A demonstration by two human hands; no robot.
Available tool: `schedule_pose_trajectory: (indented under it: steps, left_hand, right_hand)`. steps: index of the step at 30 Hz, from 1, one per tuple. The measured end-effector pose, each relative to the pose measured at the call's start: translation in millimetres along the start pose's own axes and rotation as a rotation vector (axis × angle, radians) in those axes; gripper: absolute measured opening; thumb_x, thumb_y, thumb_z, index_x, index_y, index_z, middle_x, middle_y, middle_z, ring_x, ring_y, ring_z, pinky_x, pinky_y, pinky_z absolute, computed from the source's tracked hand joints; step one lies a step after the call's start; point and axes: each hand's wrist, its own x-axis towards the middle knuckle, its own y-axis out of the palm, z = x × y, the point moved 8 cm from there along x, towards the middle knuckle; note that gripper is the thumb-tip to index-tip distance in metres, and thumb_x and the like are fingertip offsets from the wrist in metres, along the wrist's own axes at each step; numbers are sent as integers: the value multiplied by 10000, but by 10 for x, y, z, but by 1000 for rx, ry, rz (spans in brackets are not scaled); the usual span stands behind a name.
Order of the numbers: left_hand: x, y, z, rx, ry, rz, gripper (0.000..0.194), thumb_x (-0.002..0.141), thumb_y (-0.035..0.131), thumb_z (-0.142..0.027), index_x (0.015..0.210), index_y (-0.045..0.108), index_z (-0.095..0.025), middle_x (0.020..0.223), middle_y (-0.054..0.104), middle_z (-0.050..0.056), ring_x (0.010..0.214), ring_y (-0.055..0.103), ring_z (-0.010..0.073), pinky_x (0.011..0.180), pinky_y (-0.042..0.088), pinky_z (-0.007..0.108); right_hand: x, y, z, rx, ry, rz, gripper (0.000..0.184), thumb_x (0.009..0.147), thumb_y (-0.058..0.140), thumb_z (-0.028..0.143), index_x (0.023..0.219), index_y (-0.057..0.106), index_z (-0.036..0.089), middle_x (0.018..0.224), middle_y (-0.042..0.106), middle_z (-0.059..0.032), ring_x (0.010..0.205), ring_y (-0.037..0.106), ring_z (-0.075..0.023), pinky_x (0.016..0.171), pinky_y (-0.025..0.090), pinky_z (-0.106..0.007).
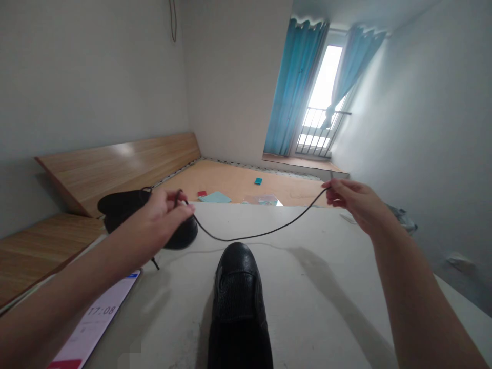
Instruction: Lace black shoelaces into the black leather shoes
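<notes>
A thin black shoelace (251, 237) sags between my two hands above the white tabletop. My left hand (169, 207) pinches one part of it, with a short loop standing up at the fingers. At the other end, my right hand (348, 197) grips the lace between thumb and fingertips. Below the lace a black shoe (239, 302) stands with its toe pointing away from me. Behind my left hand lies a second black shoe (123, 202), partly hidden by my wrist. A dark lace end pokes out under that forearm.
A phone (103, 312) showing 17:08 lies under my left forearm on the white table (315, 318). Beyond its far edge is a bed surface (223, 177) with small coloured items and a wooden headboard (119, 164). Blue curtains (295, 87) frame the window.
</notes>
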Motion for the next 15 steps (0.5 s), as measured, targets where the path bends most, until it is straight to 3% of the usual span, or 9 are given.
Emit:
schedule_pose_trajectory:
  steps: [2,5,7,8,10,15]
  left_hand:
    - [-49,64,100,226,0,19,383,699,732,-400,974,568,-191,776,576,9,660,558,216,570,387,300]
    - [-221,250,10,735,164,33,552,846,504,-522,1275,438,-181,1119,552,115,800,612,284,676,435,386]
    - [-375,531,-69,783,255,207,449,904,385,-513,1233,504,-232,1241,499,108,860,624,265,750,457,401]
    - [-457,691,-97,752,273,328,399,920,363,-506,1149,572,-255,1210,525,80,859,627,244,774,463,390]
    - [-593,959,-125,710,252,522,376,951,348,-474,974,662,-269,1064,600,38,843,623,217,785,465,359]
    - [-656,1297,-174,797,322,633,329,923,412,-250,865,735,-226,941,672,59,959,594,258,829,461,376]
  right_hand:
    - [-123,394,50,-131,25,203,264,794,689,417,764,718,157,709,616,-36,584,490,-109,509,378,-234]
    - [-417,982,53,-245,69,555,273,856,604,395,840,732,154,639,602,-15,500,409,-88,465,319,-233]
    - [-632,1289,16,-295,91,783,241,864,580,337,941,725,160,620,607,4,484,393,-79,464,313,-222]
    - [-722,1394,-12,-327,98,873,227,857,583,311,954,720,159,611,602,13,490,402,-78,465,314,-214]
    - [-854,1511,-81,-408,112,1000,185,831,605,277,905,718,151,581,577,27,507,430,-77,463,314,-199]
    - [-1135,1550,-243,-611,197,1249,127,780,604,214,790,707,139,540,587,26,443,468,-80,441,357,-198]
